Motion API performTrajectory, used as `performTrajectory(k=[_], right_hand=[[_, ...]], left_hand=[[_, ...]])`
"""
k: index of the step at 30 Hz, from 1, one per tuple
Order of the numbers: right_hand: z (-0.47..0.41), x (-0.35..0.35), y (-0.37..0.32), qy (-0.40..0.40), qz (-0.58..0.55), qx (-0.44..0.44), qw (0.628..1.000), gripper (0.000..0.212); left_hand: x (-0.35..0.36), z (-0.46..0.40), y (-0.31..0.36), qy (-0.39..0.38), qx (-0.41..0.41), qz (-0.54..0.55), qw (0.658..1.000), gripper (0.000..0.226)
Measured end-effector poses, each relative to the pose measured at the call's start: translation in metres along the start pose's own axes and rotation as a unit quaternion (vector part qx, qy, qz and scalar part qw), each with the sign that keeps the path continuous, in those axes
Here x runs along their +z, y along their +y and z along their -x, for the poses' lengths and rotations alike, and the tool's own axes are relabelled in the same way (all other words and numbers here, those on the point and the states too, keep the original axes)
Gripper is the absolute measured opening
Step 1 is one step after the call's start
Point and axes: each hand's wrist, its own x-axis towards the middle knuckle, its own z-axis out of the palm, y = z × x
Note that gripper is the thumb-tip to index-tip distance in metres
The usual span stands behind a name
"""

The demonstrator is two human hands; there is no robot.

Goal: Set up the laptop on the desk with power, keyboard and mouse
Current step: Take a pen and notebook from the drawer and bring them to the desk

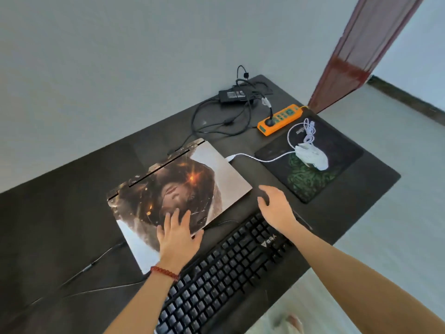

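Note:
A closed laptop (192, 179) with a picture on its lid lies on the dark desk (60, 225). My left hand (177, 233) rests flat on the lid's near edge, fingers spread. My right hand (274, 206) hovers open beside the laptop's right corner, above the far end of the black keyboard (224, 271). A white mouse (311, 155) sits on a dark mouse pad (337, 162), its white cable running to the laptop's right side. A black power brick (237, 95) with tangled cables lies at the back, plugged into an orange power strip (279, 119).
A black cable (91, 266) trails over the desk left of the laptop. A grey wall stands behind the desk. A red curtain (354, 56) hangs at the back right. The desk's right edge drops to a pale floor (397, 237).

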Motion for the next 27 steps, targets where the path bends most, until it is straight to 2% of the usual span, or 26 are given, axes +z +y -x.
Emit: performTrajectory(k=[7, 10, 12, 18, 23, 27], right_hand=[[0.074, -0.142, 0.132, 0.067, -0.097, 0.039, 0.992, 0.03], [0.123, -0.219, 0.227, 0.108, -0.089, 0.07, 0.988, 0.029], [0.166, -0.268, 0.292, 0.15, -0.104, 0.13, 0.975, 0.028], [0.286, -0.397, 0.47, 0.269, -0.142, 0.286, 0.909, 0.029], [0.367, -0.462, 0.586, 0.348, -0.198, 0.381, 0.833, 0.03], [0.423, -0.531, 0.696, 0.409, -0.223, 0.435, 0.771, 0.031]], left_hand=[[0.022, 0.03, 0.236, 0.033, 0.173, -0.004, 0.984, 0.054], [0.061, 0.065, 0.362, 0.014, 0.25, -0.008, 0.968, 0.053], [0.092, 0.095, 0.444, -0.006, 0.313, -0.004, 0.95, 0.05], [0.17, 0.198, 0.679, -0.061, 0.506, -0.021, 0.86, 0.046], [0.24, 0.264, 0.828, -0.14, 0.594, -0.014, 0.792, 0.04], [0.311, 0.329, 0.963, -0.209, 0.628, 0.006, 0.75, 0.037]])
